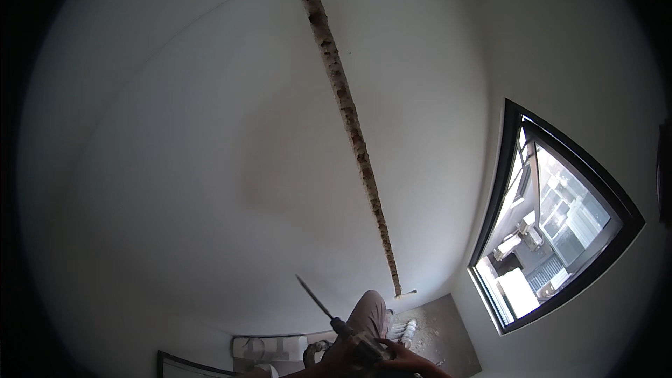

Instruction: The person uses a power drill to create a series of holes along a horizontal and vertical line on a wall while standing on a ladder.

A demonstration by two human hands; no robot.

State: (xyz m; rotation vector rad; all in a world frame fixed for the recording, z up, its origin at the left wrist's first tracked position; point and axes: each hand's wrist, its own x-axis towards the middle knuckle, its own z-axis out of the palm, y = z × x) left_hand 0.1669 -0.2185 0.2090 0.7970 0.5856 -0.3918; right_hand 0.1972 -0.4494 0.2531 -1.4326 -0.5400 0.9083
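Low in the middle of the view, I hold a dark rotary hammer (362, 346) with a long pointed chisel bit (314, 297). The bit slants up and to the left, its tip apart from the chased channel in the wall. My right hand (402, 359) is closed round the tool's body from the right. From the left, my left hand (339, 360) grips it too, though shadow hides most of its fingers. A rough channel (348, 115) cut into the white wall (210, 147) runs from the top down to near the floor, brown masonry showing inside.
My bent knee (369, 311) shows just beyond the tool. Rubble and dust lie on the grey floor (448, 336), beside a whitish bundle (409, 332). A dark-framed window (504, 168) stands open at right. Lower left are a pale rectangular object (280, 345) and a dark frame edge (162, 364).
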